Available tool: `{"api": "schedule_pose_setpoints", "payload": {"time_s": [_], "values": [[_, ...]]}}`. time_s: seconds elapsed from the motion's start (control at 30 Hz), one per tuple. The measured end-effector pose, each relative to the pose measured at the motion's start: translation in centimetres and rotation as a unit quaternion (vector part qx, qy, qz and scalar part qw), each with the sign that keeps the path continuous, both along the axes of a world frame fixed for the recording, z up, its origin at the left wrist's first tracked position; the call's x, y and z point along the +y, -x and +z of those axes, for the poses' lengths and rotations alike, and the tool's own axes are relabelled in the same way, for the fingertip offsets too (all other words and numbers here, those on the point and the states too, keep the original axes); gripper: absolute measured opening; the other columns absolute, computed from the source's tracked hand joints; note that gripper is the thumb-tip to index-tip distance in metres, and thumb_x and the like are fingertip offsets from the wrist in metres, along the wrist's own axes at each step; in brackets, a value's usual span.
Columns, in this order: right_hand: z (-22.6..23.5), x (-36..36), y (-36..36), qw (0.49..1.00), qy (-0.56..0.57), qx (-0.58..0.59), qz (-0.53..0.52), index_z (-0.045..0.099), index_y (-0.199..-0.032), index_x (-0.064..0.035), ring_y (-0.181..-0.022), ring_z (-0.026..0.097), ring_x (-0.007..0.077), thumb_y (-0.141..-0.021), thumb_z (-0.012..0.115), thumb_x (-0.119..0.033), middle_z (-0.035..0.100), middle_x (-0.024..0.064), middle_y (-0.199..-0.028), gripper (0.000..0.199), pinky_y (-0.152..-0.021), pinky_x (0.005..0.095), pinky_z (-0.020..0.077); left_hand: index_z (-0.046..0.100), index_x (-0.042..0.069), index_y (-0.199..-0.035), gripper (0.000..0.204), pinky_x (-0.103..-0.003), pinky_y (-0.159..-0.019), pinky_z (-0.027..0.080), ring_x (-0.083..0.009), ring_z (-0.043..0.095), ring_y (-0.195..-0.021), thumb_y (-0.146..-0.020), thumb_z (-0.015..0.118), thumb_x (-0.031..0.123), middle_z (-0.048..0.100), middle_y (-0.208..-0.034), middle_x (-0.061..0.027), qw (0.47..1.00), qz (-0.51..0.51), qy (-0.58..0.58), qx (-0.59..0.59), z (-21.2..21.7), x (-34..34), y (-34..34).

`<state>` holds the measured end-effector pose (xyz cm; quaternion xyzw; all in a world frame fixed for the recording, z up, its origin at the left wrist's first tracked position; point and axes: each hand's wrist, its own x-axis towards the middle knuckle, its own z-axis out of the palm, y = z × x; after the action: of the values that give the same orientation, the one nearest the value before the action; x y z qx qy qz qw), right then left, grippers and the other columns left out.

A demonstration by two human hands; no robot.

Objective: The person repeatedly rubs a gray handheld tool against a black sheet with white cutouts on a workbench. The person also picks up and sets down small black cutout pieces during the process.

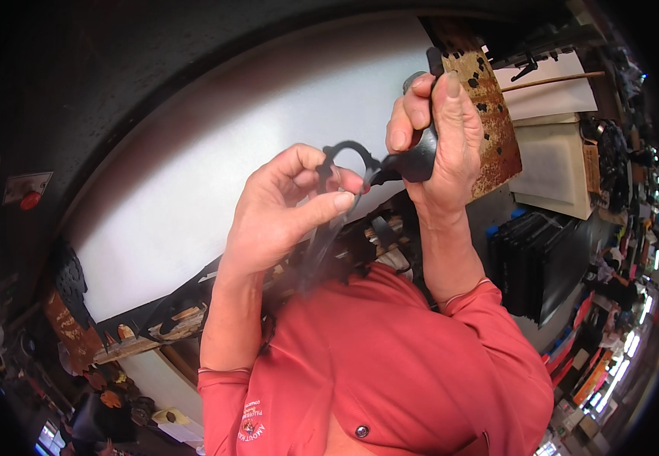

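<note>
My left hand [265, 220] pinches a thin black ring-shaped piece [350, 144] between thumb and fingers, in front of my chest. A blurred strip hangs below that ring. My right hand [447, 148], raised higher, is closed round a dark, curved, smooth piece [418, 161] whose narrow end meets the ring. Whether the two are one part or only touching, I cannot tell. A slim dark tip [435, 61] sticks up above the right fingers. Both hands are over the near right part of a large white board [185, 159].
A dark machine body [79, 91] arches over the board, with a red button [31, 200] at left. Black scraps [71, 273] lie by the board's edge. At right are a worn, spotted panel [496, 121], a pale box [546, 171] and a stack of black sheets [549, 258].
</note>
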<state>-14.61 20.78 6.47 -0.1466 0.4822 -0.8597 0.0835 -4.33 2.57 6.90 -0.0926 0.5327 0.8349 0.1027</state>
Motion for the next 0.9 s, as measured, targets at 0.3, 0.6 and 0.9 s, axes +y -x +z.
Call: {"api": "schedule_pose_setpoints", "payload": {"time_s": [0.3, 0.6, 0.9], "values": [[-2.2, 0.5, -1.9, 0.987, 0.059, -0.15, 0.019, 0.046, -0.154, 0.0089, -0.1, 0.073, 0.0252, -0.117, 0.044, -0.044, 0.069, 0.0169, -0.115, 0.065, -0.086, 0.0365, 0.0609, 0.074, 0.005, -0.109, 0.024, -0.023, -0.08, 0.052, -0.0068, 0.062, -0.087, -0.09, 0.088, 0.007, 0.068, -0.097, 0.0014, 0.982, 0.17, 0.077, -0.038, -0.6, 0.4, -0.1], [-0.5, 0.7, -4.9, 0.961, -0.26, -0.024, 0.095, 0.073, -0.096, 0.0037, -0.07, 0.064, 0.005, -0.107, 0.07, -0.018, 0.072, 0.0013, -0.077, 0.024, -0.062, 0.0245, 0.0547, 0.073, 0.003, -0.106, 0.017, -0.022, -0.076, 0.052, -0.0072, 0.064, -0.083, -0.096, 0.084, 0.011, 0.074, -0.092, -0.0021, 0.98, 0.192, 0.056, 0.001, -1.5, 0.2, -0.2], [-1.5, -0.5, -6.0, 0.956, -0.292, 0.035, -0.012, 0.073, -0.107, 0.0041, -0.069, 0.071, 0.0086, -0.107, 0.069, -0.014, 0.075, 0.0042, -0.08, 0.019, -0.063, 0.0249, 0.0583, 0.07, 0.003, -0.108, 0.011, -0.026, -0.074, 0.052, -0.0097, 0.062, -0.075, -0.105, 0.074, 0.013, 0.072, -0.092, -0.0053, 0.947, 0.319, 0.02, 0.02, -4.2, -0.3, -1.1]]}}
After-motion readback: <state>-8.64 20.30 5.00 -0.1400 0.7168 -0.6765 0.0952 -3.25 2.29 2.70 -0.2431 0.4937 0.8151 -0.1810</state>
